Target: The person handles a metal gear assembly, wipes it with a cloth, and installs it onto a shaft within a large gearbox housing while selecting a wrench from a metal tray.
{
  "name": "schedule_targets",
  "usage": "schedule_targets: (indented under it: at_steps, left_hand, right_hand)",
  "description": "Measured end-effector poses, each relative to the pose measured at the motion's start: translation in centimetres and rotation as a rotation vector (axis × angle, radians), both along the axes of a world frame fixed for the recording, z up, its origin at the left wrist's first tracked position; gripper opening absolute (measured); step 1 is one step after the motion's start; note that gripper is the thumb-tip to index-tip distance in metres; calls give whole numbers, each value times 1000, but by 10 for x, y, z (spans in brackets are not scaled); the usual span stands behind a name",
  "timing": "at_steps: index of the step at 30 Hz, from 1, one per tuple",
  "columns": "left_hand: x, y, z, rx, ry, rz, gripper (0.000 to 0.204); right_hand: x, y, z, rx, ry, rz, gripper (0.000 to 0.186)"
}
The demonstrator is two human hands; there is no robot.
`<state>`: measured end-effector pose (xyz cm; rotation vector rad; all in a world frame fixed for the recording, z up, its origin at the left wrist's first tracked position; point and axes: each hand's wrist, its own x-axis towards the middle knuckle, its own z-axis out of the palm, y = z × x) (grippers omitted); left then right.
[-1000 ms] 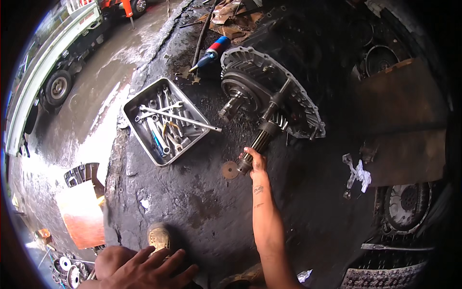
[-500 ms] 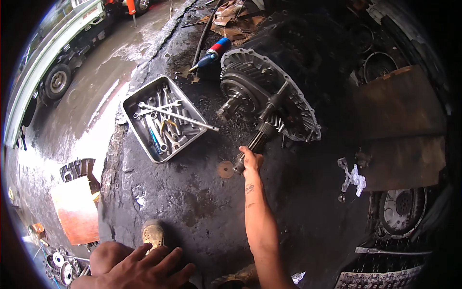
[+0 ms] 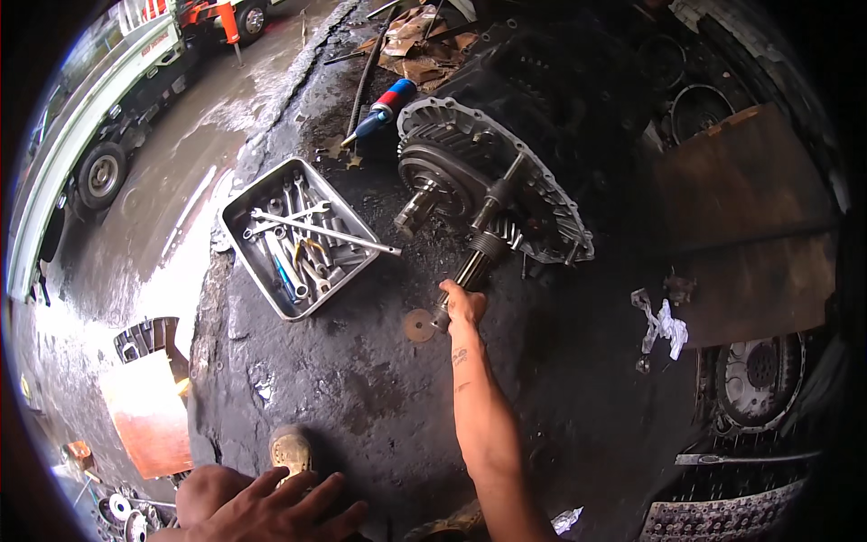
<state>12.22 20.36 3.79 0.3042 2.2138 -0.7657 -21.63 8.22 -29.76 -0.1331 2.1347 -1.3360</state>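
Note:
My right hand is wrapped round the splined end of a gear shaft that sticks out of a gearbox housing. The shaft's tip shows just past my thumb. Beside it, a second shaft with a large round gear juts from the same housing. My left hand rests by my bent knee, fingers spread, holding nothing. On the dark ground near the shaft tip lies a flat round brown disc with a small centre hole.
Left of the gearbox stands a metal tray with several wrenches and a long bar across it. Beyond lie a blue-and-red spray can and cardboard scraps. At right are crumpled white paper and a brown board. A truck stands far left.
The view has shifted slightly, so the gearbox and tray sit a little differently in the picture. My right hand keeps its grip on the shaft; my left stays by the knee.

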Motion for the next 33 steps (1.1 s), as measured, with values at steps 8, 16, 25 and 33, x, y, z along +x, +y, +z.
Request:
schedule_targets:
  at_steps: [8,16,25,33]
  left_hand:
    - [-1,-5,-1,327,178,319,50]
    - [-19,-67,-13,1369,278,1263,53]
    - [-154,-278,-232,920,1216,1440,65]
    - [-254,-323,-289,864,1123,1573,83]
  right_hand:
    - [-6,5,-10,-239,-188,54,18]
    - [34,-6,7,154,415,5,63]
    - [37,4,24,165,440,68,69]
    - [42,0,32,283,434,57,70]
